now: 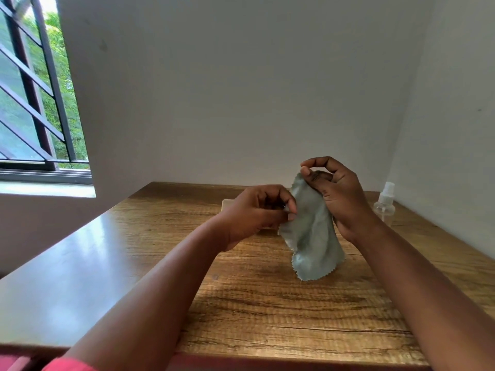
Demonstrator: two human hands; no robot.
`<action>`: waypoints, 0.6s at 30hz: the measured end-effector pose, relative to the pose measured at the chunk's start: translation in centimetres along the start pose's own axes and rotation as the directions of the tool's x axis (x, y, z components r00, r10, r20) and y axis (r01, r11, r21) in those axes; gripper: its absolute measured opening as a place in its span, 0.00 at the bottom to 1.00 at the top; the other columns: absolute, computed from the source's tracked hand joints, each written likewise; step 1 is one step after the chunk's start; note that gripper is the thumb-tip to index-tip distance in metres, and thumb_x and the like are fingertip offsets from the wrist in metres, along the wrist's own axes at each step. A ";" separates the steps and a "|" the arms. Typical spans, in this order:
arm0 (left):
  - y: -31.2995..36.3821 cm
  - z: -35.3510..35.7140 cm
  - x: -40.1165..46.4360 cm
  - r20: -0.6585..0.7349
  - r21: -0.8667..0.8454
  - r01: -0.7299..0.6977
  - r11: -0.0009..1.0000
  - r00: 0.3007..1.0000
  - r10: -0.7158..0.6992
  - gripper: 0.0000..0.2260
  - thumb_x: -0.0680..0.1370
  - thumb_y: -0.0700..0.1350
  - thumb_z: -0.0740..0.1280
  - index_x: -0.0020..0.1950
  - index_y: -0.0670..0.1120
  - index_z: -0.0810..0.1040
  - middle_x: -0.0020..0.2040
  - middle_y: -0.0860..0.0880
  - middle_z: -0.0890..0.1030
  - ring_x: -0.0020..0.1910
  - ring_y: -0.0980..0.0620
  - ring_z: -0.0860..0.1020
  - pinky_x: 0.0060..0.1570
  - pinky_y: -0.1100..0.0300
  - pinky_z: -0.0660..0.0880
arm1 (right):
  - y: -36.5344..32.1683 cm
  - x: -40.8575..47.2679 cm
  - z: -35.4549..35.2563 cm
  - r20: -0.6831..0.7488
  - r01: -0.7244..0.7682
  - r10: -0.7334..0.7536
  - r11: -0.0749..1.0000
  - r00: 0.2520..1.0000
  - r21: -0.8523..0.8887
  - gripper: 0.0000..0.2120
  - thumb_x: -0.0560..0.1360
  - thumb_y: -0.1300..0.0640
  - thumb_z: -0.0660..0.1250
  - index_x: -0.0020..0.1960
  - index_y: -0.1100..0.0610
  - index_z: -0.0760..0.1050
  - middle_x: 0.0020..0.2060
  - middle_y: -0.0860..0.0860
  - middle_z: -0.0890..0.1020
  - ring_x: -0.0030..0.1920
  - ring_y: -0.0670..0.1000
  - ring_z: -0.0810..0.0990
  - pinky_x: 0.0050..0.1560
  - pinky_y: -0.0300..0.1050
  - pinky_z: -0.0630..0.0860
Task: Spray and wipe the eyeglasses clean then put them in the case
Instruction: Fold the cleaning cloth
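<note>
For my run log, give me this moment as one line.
left hand: pinches cloth | right hand: pinches cloth top | glasses: hidden | spray bottle: upright, right on table

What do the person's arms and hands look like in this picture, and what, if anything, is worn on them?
Both forearms are bare from the bottom edge of the frame to the wrists: no sleeves, gloves, watch or bracelets show. The left hand and right hand show no rings on the fingers in view. A strip of pinkish-red clothing appears at the bottom left edge, near the left arm.
</note>
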State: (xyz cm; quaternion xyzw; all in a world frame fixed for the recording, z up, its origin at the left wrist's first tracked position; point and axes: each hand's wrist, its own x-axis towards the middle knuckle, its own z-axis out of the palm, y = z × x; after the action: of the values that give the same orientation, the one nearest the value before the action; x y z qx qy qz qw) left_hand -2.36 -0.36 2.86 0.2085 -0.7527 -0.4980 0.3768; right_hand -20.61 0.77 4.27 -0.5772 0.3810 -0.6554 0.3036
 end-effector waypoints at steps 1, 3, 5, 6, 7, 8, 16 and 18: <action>0.0 0.0 -0.1 -0.004 0.022 0.025 0.999 1.000 -0.025 0.06 0.77 0.32 0.67 0.48 0.41 0.81 0.47 0.46 0.81 0.50 0.49 0.80 0.53 0.54 0.78 | 0.1 0.1 0.0 -0.035 0.003 -0.003 1.000 0.999 -0.016 0.05 0.75 0.57 0.71 0.51 0.54 0.79 0.34 0.48 0.83 0.37 0.44 0.81 0.39 0.39 0.78; 0.0 0.0 -0.1 -0.026 0.046 0.090 0.995 0.996 -0.089 0.07 0.77 0.35 0.68 0.51 0.42 0.83 0.50 0.47 0.83 0.52 0.51 0.81 0.50 0.58 0.78 | 0.4 0.4 -0.2 -0.099 0.005 -0.009 0.999 0.995 -0.043 0.04 0.75 0.57 0.72 0.50 0.54 0.80 0.34 0.46 0.84 0.38 0.43 0.82 0.40 0.40 0.78; -0.1 -0.2 0.0 -0.067 0.049 0.133 0.990 0.989 -0.129 0.08 0.76 0.38 0.70 0.54 0.43 0.84 0.55 0.45 0.83 0.55 0.48 0.81 0.50 0.56 0.80 | 0.5 0.5 -0.5 -0.145 0.021 -0.031 0.997 0.989 -0.069 0.03 0.74 0.56 0.72 0.48 0.53 0.80 0.35 0.46 0.84 0.39 0.43 0.82 0.41 0.41 0.78; -0.1 -0.4 0.0 -0.087 0.048 0.147 0.988 0.986 -0.143 0.09 0.75 0.38 0.71 0.55 0.42 0.83 0.55 0.43 0.83 0.55 0.47 0.81 0.52 0.53 0.80 | 0.6 0.5 -0.6 -0.159 0.035 -0.049 0.996 0.986 -0.085 0.03 0.74 0.56 0.72 0.47 0.53 0.80 0.36 0.46 0.85 0.40 0.43 0.82 0.41 0.41 0.78; -0.2 -0.6 0.0 -0.105 0.056 0.165 0.985 0.982 -0.158 0.10 0.74 0.37 0.72 0.55 0.42 0.83 0.55 0.42 0.83 0.55 0.46 0.82 0.54 0.50 0.80 | 0.6 0.5 -0.6 -0.166 0.054 -0.070 0.993 0.984 -0.103 0.02 0.75 0.57 0.72 0.47 0.53 0.81 0.36 0.45 0.85 0.40 0.42 0.82 0.41 0.39 0.77; -0.2 -0.9 0.0 -0.108 0.057 0.184 0.981 0.978 -0.177 0.10 0.74 0.35 0.72 0.55 0.41 0.83 0.55 0.40 0.82 0.54 0.46 0.82 0.55 0.50 0.80 | 0.6 0.5 -0.6 -0.166 0.076 -0.096 0.989 0.981 -0.124 0.02 0.75 0.58 0.72 0.47 0.53 0.81 0.37 0.45 0.85 0.40 0.41 0.83 0.41 0.37 0.77; -0.1 -2.0 0.0 -0.143 -0.158 0.333 0.930 0.924 -0.355 0.15 0.74 0.26 0.66 0.60 0.34 0.76 0.58 0.34 0.79 0.47 0.45 0.83 0.44 0.56 0.83 | 0.9 -0.1 0.3 0.036 0.198 -0.195 0.950 0.980 -0.241 0.06 0.72 0.57 0.74 0.47 0.58 0.81 0.38 0.50 0.86 0.40 0.47 0.85 0.43 0.39 0.80; -0.1 -2.1 0.0 -0.124 -0.177 0.337 0.925 0.924 -0.360 0.16 0.75 0.26 0.66 0.62 0.33 0.75 0.57 0.33 0.79 0.46 0.45 0.83 0.43 0.56 0.83 | 1.1 -0.2 0.6 0.084 0.216 -0.201 0.941 0.976 -0.260 0.06 0.73 0.57 0.74 0.48 0.59 0.81 0.37 0.50 0.86 0.40 0.47 0.85 0.42 0.38 0.79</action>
State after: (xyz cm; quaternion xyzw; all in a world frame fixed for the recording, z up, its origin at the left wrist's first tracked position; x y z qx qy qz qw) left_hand -0.76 -1.63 3.19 0.3478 -0.6317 -0.5955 0.3540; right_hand -20.02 0.29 3.22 -0.6682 0.3941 -0.6098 0.1623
